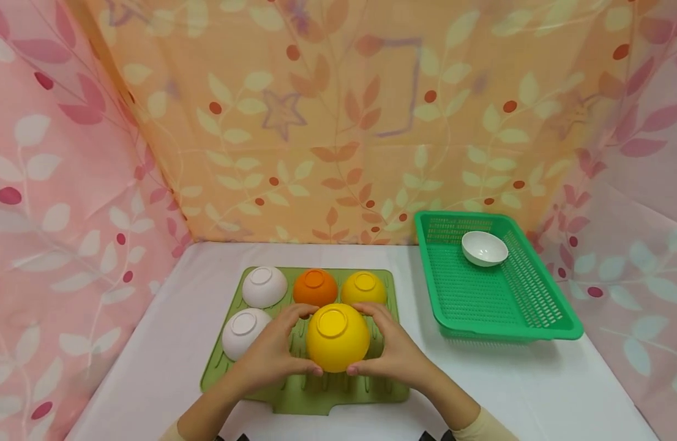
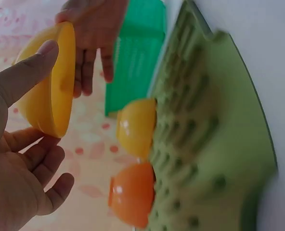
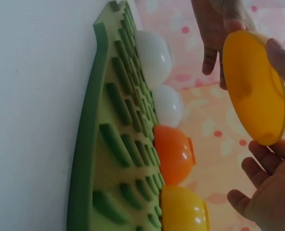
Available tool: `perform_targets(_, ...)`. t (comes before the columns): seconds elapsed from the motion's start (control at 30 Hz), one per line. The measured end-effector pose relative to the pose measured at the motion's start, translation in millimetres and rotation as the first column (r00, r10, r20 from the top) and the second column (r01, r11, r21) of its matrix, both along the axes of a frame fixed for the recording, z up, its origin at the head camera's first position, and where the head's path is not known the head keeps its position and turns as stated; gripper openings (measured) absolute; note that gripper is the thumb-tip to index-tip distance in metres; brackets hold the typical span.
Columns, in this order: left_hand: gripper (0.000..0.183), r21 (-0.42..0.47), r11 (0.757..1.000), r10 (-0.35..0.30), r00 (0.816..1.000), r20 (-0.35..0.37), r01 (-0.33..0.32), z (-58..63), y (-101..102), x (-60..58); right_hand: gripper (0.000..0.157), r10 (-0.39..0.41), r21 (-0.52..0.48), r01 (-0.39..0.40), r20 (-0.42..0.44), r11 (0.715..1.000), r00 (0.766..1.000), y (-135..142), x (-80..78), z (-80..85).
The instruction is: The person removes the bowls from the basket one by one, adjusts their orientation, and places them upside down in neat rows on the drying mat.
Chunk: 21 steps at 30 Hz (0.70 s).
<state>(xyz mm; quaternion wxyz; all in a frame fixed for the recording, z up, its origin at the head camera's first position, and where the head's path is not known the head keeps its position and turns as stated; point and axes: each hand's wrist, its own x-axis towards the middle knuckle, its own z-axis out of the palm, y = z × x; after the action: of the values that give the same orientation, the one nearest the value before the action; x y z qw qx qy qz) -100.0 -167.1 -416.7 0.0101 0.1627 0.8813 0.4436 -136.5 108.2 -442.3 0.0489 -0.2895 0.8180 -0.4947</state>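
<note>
A yellow bowl is held upside down between both hands, raised above a ribbed green drying mat. My left hand pinches its left side, thumb near the front of the rim and fingers toward the back. Opposite it, my right hand grips in the same way. In the right wrist view the held bowl's hollow inside shows. Face down along the mat's back row stand a white bowl, an orange bowl and another yellow bowl. A second white bowl sits left of my left hand.
To the right on the white-covered table stands a green perforated basket. Inside it, near the back, a small white bowl lies with its opening up. Patterned cloth walls enclose the back and sides.
</note>
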Motion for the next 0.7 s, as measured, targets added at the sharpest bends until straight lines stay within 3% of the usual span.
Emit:
perform_targets(0.1, 0.094, -0.054, 0.998, 0.024, 1.000, 0.004, -0.024, -3.5, -12, -2.1, 0.101, -0.001, 0.045, 0.002, -0.022, 0.999, 1.000, -14, -2.9, -4.7)
perform_targets(0.17, 0.095, -0.138, 0.990, 0.025, 0.999, -0.034, -0.030, -6.4, -20, -4.8, 0.101, 0.004, 0.084, -0.001, -0.042, 0.996, 0.999, -23, -5.2, -9.6)
perform_targets(0.37, 0.095, -0.411, 0.910, -0.034, 0.983, -0.178, -0.043, -15.4, -38, -16.3, 0.100, 0.006, 0.155, 0.005, -0.070, 0.988, 0.998, -49, -12.4, -26.7)
perform_targets(0.53, 0.096, -0.441, 0.897, -0.056, 0.989, -0.140, -0.012, -27.0, -51, -30.7, 0.102, -0.022, 0.185, 0.029, -0.038, 0.982, 0.999, -64, -19.3, -39.1)
perform_targets(0.7, 0.095, -0.489, 0.872, -0.082, 0.983, -0.164, -0.009, -39.2, -57, -41.6, 0.101, -0.047, 0.226, 0.060, -0.062, 0.972, 0.997, -74, -25.2, -47.4)
